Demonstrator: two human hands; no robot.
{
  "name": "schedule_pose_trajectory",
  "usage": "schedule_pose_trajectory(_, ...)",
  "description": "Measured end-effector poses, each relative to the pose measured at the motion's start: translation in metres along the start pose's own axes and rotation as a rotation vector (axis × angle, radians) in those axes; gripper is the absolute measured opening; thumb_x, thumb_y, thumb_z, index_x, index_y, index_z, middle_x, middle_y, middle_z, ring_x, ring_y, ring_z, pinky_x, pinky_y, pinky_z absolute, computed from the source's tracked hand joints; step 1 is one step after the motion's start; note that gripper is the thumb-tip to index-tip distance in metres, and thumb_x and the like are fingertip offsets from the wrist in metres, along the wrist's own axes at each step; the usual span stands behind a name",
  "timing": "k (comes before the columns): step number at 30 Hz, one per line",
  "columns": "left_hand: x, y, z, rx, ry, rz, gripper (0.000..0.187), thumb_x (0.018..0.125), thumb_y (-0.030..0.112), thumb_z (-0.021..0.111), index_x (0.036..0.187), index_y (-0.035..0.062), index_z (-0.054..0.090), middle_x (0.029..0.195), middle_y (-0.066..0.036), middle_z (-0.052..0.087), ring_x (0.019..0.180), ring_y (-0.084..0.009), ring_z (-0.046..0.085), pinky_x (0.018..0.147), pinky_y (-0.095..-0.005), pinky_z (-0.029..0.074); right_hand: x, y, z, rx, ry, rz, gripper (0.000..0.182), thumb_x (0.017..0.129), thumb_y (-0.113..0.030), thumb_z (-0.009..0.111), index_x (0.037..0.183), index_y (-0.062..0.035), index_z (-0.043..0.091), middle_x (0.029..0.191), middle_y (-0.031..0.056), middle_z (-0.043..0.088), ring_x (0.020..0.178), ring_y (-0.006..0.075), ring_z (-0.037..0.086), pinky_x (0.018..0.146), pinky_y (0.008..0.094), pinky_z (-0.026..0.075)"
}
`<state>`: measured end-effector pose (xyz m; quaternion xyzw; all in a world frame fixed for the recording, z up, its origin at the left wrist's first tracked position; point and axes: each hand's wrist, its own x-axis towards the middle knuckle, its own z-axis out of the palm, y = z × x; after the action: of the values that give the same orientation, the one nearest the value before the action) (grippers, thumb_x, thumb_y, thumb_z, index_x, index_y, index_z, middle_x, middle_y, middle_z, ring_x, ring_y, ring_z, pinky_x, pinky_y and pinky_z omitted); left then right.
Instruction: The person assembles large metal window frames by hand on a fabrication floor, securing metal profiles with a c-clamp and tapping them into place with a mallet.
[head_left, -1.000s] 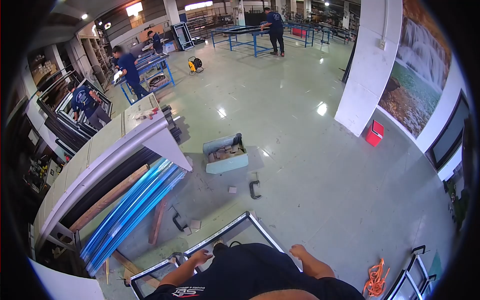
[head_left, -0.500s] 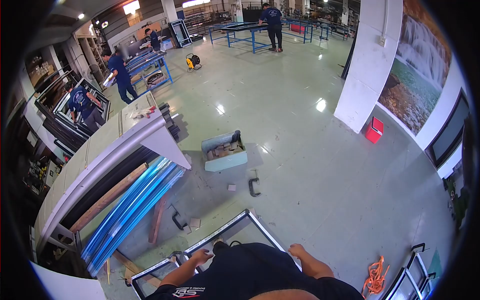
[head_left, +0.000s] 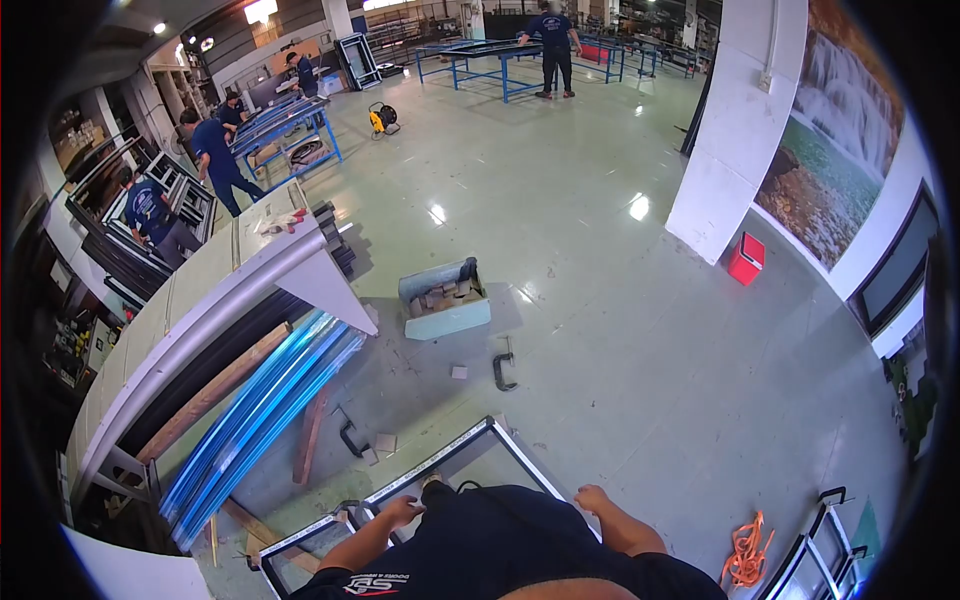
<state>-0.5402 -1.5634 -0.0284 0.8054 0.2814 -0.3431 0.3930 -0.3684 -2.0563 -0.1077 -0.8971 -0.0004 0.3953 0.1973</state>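
Two hands rest on a metal frame (head_left: pixel 470 450) lying flat on the floor (head_left: pixel 620 330). The left hand (head_left: pixel 400 512) is curled over the frame's near rail; the right hand (head_left: pixel 592 498) grips its right-hand rail, fingers closed round it. Beyond the frame's far corner lie a clamp (head_left: pixel 500 371), small blocks (head_left: pixel 459 372) and an open box (head_left: pixel 444 298). An orange cord (head_left: pixel 742 552) lies to the right.

The person's dark-shirted torso covered the near part of the black-and-silver metal frame (head_left: pixel 455 462), and the bottom edge cut both off. The right hand (head_left: pixel 594 498) curled at the frame's edge, its grip unclear. Contents of the pale green open box (head_left: pixel 445 300) were too small to identify.
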Motion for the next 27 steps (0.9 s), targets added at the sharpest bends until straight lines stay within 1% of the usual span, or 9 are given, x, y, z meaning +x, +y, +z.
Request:
schedule_pose_trajectory(4,0.003,0.001,-0.001,-0.012,-0.007,-0.021,0.068,0.084,0.049,0.066,0.132,0.0030,0.051,0.121,-0.018,0.062,0.113,-0.0316,0.059,0.097,-0.0361,0.044,0.001,-0.001,-0.001,0.006,-0.003,-0.005,0.051,0.074,-0.025,0.057,0.122,-0.0090,0.061,0.115,0.0177,0.064,0.081,0.0333,0.068,0.064,0.0405,0.058)
schedule_pose_trajectory(13,-0.002,0.012,-0.005,-0.015,-0.008,0.004,0.069,0.084,0.047,0.066,0.131,-0.0003,0.050,0.119,-0.020,0.063,0.111,-0.0325,0.060,0.095,-0.0362,0.046,-0.005,-0.005,-0.009,0.032,-0.002,0.020,0.051,0.073,-0.025,0.057,0.121,-0.0084,0.062,0.113,0.0178,0.065,0.082,0.0336,0.068,0.063,0.0404,0.058)
schedule_pose_trajectory(15,-0.004,0.017,-0.006,-0.059,-0.012,-0.010,0.069,0.084,0.047,0.067,0.131,-0.0001,0.050,0.119,-0.020,0.063,0.111,-0.0321,0.060,0.095,-0.0362,0.046,-0.003,-0.003,-0.009,0.018,0.000,0.001,0.050,0.073,-0.025,0.056,0.121,-0.0080,0.062,0.113,0.0181,0.064,0.082,0.0339,0.068,0.063,0.0409,0.058)
schedule_pose_trajectory(19,0.001,0.015,-0.006,-0.030,-0.007,-0.012,0.069,0.084,0.047,0.066,0.131,-0.0001,0.050,0.119,-0.020,0.063,0.112,-0.0318,0.060,0.095,-0.0360,0.045,0.002,0.002,-0.004,0.013,0.028,-0.031,0.051,0.074,-0.026,0.057,0.121,-0.0078,0.062,0.114,0.0189,0.064,0.083,0.0344,0.068,0.062,0.0412,0.058)
schedule_pose_trajectory(21,0.000,0.016,-0.006,-0.025,0.004,0.000,0.070,0.084,0.048,0.066,0.132,0.0004,0.050,0.119,-0.020,0.063,0.112,-0.0317,0.060,0.096,-0.0359,0.045,0.001,-0.001,-0.007,-0.012,-0.021,-0.024,0.051,0.073,-0.025,0.057,0.121,-0.0082,0.061,0.115,0.0191,0.063,0.081,0.0340,0.068,0.062,0.0411,0.058)
schedule_pose_trajectory(24,0.002,0.014,-0.006,-0.003,0.007,-0.001,0.070,0.084,0.050,0.066,0.131,0.0009,0.050,0.119,-0.019,0.063,0.112,-0.0318,0.060,0.096,-0.0360,0.045,-0.002,-0.005,-0.009,0.036,-0.029,0.017,0.053,0.073,-0.024,0.058,0.123,-0.0087,0.061,0.115,0.0187,0.064,0.079,0.0333,0.068,0.061,0.0408,0.058)
schedule_pose_trajectory(27,0.004,0.011,-0.005,0.007,0.007,-0.001,0.070,0.083,0.050,0.066,0.131,0.0012,0.051,0.119,-0.019,0.063,0.112,-0.0320,0.059,0.096,-0.0365,0.045,0.002,-0.003,-0.006,0.018,-0.054,0.022,0.054,0.073,-0.024,0.058,0.124,-0.0094,0.060,0.114,0.0178,0.064,0.076,0.0325,0.068,0.060,0.0400,0.057)
